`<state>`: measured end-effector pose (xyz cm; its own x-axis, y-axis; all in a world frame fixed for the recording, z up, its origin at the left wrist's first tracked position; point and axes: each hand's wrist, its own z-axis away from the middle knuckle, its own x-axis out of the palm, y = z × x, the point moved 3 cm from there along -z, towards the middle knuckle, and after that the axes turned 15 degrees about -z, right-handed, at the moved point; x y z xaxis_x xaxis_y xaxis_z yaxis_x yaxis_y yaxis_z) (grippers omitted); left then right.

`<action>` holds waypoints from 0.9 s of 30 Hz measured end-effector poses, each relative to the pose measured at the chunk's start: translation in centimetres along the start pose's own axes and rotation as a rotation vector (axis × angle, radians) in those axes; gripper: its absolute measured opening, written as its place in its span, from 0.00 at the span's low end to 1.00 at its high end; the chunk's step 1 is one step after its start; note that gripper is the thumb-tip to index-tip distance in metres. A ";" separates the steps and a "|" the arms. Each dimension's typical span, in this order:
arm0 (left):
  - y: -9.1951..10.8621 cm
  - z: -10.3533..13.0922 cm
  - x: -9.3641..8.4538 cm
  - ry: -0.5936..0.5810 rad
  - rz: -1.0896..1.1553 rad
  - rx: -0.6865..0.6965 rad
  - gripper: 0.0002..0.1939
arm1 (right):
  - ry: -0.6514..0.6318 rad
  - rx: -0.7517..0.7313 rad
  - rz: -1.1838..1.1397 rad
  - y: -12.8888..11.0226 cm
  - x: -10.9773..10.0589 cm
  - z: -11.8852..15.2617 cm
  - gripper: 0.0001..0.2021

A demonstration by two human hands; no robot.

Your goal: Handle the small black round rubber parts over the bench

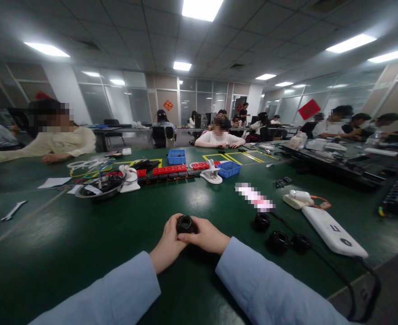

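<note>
Both my hands are closed around a short black lens-like cylinder (185, 222), held just above the green table in front of me. Its ringed round opening faces up and toward me. My left hand (170, 241) wraps its left side, and my right hand (208, 234) grips the right side with the thumb across the front. To the right of my hands lie similar black round parts: one (262, 221) farther back, another (280, 240) nearer, and a third (301, 243) beside a black cable.
A white power bank-like device (334, 231) lies right, its cable running off the edge. Farther back are blue bins (228, 169), a red strip (170, 169), a white clamp (212, 174) and a bowl of cables (99, 187). A wrench (14, 211) lies left. People sit around.
</note>
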<state>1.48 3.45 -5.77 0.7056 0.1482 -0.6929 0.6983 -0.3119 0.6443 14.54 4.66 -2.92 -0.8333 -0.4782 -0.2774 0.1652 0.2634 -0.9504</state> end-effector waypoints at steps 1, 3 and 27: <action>0.1 0.0 -0.1 -0.013 -0.033 0.021 0.31 | 0.009 -0.014 -0.041 0.1 -0.1 -0.1 0.19; 0.2 -0.2 -0.7 -0.071 -0.098 0.084 0.39 | 0.019 -0.025 -0.087 0.0 -0.4 -0.2 0.22; 4.5 0.9 -4.5 -0.363 -0.747 0.811 0.20 | -0.443 0.107 -0.204 -1.2 1.4 1.3 0.17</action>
<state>1.33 0.53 -0.03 -0.0172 0.3119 -0.9500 0.5514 -0.7896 -0.2692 13.91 2.59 -2.38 -0.5539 -0.8271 -0.0956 0.0948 0.0514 -0.9942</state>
